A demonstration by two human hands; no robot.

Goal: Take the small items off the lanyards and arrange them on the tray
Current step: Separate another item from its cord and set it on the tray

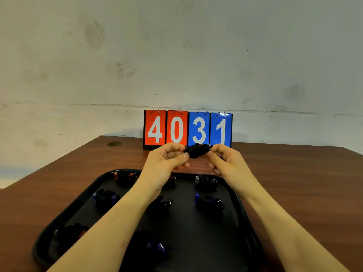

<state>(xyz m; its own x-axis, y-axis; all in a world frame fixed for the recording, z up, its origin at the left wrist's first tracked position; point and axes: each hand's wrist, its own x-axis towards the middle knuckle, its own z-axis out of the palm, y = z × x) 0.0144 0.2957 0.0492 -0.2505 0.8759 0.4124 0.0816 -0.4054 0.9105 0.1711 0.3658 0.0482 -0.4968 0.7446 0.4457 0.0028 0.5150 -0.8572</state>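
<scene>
A bundled black lanyard (197, 150) is held up above the far edge of the black tray (231, 222). My left hand (167, 160) pinches its left end and my right hand (225, 159) pinches its right end, where a small dark clip shows. Several coiled lanyard bundles lie on the tray: one with red parts (125, 176) at the far left, one with blue parts (106, 197) below it, a black one (207, 181) at the far right, another with a blue end (209, 202), one (69, 232) at the near left. My forearms hide parts of the tray.
A flip scoreboard (188, 129) reading 4031 stands at the back of the brown wooden table (294, 173), against the pale wall. A small round dark mark (114, 143) sits at the table's far left corner.
</scene>
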